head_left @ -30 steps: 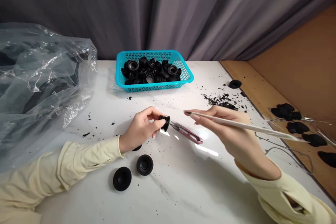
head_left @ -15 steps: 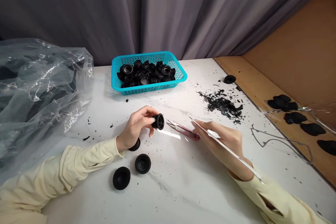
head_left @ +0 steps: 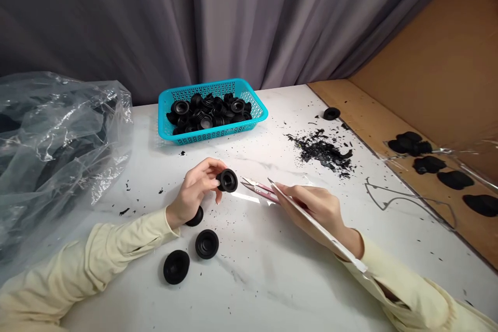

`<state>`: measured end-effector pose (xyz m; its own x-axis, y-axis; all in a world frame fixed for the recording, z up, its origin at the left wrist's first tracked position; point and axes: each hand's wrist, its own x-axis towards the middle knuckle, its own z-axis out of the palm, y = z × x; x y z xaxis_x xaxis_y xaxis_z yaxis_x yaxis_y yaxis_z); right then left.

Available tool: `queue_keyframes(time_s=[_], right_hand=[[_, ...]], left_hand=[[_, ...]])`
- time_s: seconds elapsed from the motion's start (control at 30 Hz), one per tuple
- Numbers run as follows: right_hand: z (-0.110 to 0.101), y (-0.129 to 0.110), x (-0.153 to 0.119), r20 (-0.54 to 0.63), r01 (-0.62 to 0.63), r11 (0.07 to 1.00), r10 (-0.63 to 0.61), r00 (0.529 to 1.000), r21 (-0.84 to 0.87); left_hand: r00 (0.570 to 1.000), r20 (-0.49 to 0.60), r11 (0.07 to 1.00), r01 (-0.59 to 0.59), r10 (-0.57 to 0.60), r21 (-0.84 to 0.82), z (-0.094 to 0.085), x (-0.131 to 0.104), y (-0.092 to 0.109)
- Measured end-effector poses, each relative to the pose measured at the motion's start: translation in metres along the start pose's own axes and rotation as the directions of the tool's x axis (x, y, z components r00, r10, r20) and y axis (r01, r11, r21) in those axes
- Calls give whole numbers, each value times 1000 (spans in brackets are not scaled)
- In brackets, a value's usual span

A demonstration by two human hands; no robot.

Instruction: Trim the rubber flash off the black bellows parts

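My left hand [head_left: 194, 190] pinches a black ribbed rubber boot [head_left: 227, 180] between thumb and fingers, its round open end turned to the right. In my right hand [head_left: 317, 209] is a long thin white tool with a sharp dark tip [head_left: 327, 237], gripped like a pen; its exact kind is unclear. The tip points up and left, apart from the rubber boot. Thread snips with pink handles [head_left: 260, 190] lie on the table between my hands, partly behind the right one. Below my left hand rest several round black rubber boots [head_left: 207, 244], one partly covered by the wrist.
A turquoise basket [head_left: 213, 138] full of black rubber boots stands at the back. Black scraps [head_left: 322, 150] are heaped to the right, near a lone boot [head_left: 332, 113]. Clear plastic bagging [head_left: 62, 135] covers the left. Flat black pieces [head_left: 455, 180] and a grey wire-like outline [head_left: 412, 199] lie right.
The rubber boot in my left hand has turned so its opening faces me more. My right hand has tilted the white tool, showing its broader side. The whole view has shifted slightly.
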<state>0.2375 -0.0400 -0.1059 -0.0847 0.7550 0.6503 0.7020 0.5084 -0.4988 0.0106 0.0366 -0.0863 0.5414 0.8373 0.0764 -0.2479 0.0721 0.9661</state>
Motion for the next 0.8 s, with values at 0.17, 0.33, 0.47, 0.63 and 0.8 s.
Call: queue_keyframes(time_s=[0.17, 0.33, 0.47, 0.63, 0.8], right_hand=[[-3, -6, 2, 103, -144, 982, 132, 986, 120], [-5, -19, 7, 324, -405, 873, 313, 893, 273], [-1, -25, 7, 430, -568, 754, 415, 801, 330], [-1, -29, 9, 483, -656, 668, 471, 739, 351], [-2, -29, 9, 484, -676, 635, 489, 726, 373]], left_hand=[[999, 19, 998, -46, 45, 45, -4, -3, -2], [988, 93, 969, -142, 125, 202, -3, -5, -1], [990, 87, 969, -130, 114, 208, -1, -4, -1], [999, 23, 998, 38, -40, 52, 3, -1, 0], [995, -2, 994, 102, -102, 30, 6, 1, 4]])
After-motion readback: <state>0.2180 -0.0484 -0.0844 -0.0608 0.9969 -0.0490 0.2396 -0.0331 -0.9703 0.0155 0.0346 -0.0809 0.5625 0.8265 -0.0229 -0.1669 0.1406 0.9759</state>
